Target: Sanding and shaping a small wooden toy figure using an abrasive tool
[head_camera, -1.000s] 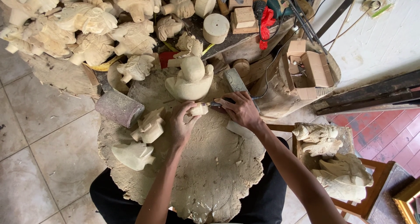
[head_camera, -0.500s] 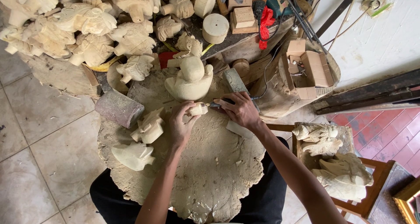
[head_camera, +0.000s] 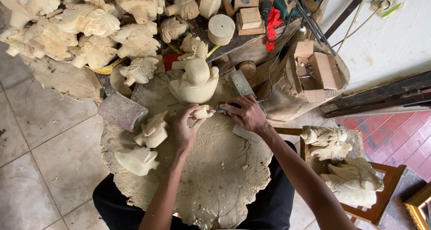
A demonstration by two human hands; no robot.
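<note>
A broad, rough, pale wooden slab with a wavy edge (head_camera: 211, 185) is seen from above, laid across the lap of a seated person and serving as a work surface. Beyond it, at the upper left, a heap of pale carved wooden figures (head_camera: 90, 28) is piled together. A rounded, duck-like carving of light wood (head_camera: 195, 84) is stood on the far part of the slab. On a wooden chair at the right, more pale winged carvings (head_camera: 345, 167) are stacked. A grey cylindrical sanding block (head_camera: 122, 112) is laid at the slab's left edge, and two unfinished pale carvings (head_camera: 143, 144) are set just beside it.

Near the slab's middle, the left hand (head_camera: 186, 129) is closed around a small pale wooden piece (head_camera: 203, 112), which is gripped between thumb and fingers just in front of the duck-like carving. The right hand (head_camera: 247, 115) is clamped on a thin metal carving tool (head_camera: 221, 110), whose tip is pressed against the small piece.
</note>
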